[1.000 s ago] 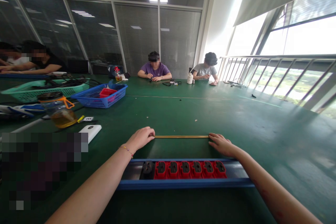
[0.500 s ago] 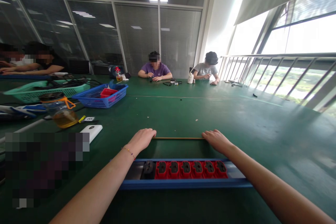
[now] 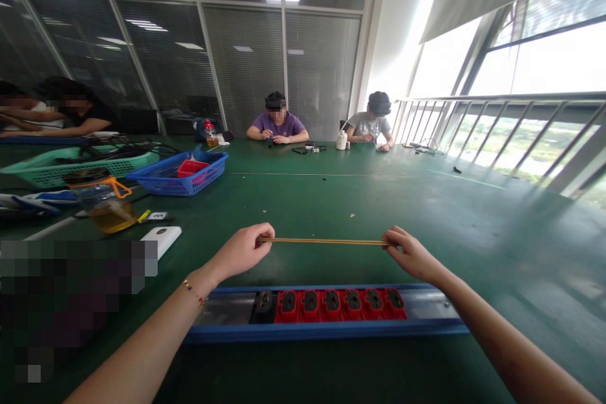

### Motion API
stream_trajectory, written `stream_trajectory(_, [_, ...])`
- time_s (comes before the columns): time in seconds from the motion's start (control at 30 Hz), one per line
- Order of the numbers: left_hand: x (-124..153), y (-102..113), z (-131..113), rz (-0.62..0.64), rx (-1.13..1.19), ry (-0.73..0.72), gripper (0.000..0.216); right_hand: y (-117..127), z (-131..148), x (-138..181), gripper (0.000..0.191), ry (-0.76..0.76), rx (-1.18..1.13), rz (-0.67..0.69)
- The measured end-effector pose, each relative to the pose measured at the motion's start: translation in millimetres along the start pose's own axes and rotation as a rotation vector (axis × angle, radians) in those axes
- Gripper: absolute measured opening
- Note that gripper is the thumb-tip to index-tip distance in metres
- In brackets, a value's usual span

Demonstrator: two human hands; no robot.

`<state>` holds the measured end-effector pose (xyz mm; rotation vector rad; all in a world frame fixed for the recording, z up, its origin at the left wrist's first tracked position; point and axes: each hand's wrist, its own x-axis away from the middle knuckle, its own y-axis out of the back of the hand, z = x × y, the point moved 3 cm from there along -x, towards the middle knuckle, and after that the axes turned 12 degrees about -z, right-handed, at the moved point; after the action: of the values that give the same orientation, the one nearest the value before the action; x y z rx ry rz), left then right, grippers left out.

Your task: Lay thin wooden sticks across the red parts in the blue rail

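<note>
A pair of thin, straight tan sticks [image 3: 326,241] stretches sideways between my hands, a little above the table. My left hand [image 3: 249,245] is closed around the left end, its fingers curled and the thumb beneath. At the right end, my right hand [image 3: 409,252] pinches the sticks between thumb and fingers. The fingers partly cover both ends. Nearer to me, below the sticks, lies a long blue-edged power strip [image 3: 331,330] with several red-framed sockets [image 3: 331,306] and a black round part [image 3: 264,304] at their left. My forearms reach past both of its ends.
To the left are a white device [image 3: 161,240], a jar of amber liquid [image 3: 106,208], a blue basket [image 3: 177,182] holding a red container, and a green basket [image 3: 38,167] of cables. Two people sit across the green table [image 3: 293,196]; others are at far left.
My hands have lifted the sticks off the table and moved farther apart. Two parallel sticks now show where one line showed before. The view has shifted slightly.
</note>
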<state>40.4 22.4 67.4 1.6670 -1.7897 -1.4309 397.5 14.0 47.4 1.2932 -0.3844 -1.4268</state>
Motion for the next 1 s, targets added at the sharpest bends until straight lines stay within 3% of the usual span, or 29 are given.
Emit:
stream_trajectory(0.13, [22, 12, -20, 0.024, 0.183, 0.09, 0.015, 19, 5, 28, 0.014, -0.163, -0.162, -0.045])
stream_trajectory(0.23, [41, 15, -27, 0.065, 0.274, 0.155, 0.024, 25, 17, 48, 0.018, -0.24, -0.298, 0.004])
stream_trajectory(0.43, [68, 6, -20, 0.103, 0.313, 0.302, 0.034, 24, 32, 68, 0.027, -0.429, -0.631, 0.109])
stream_trajectory(0.7, [75, -3, -9, 0.198, 0.328, 0.356, 0.034, 12, 26, 77, 0.034, -0.507, -0.67, 0.229])
stream_trajectory(1.0, [79, -6, -5, 0.257, 0.323, 0.371, 0.036, 8, 23, 78, 0.035, -0.453, -0.607, 0.254])
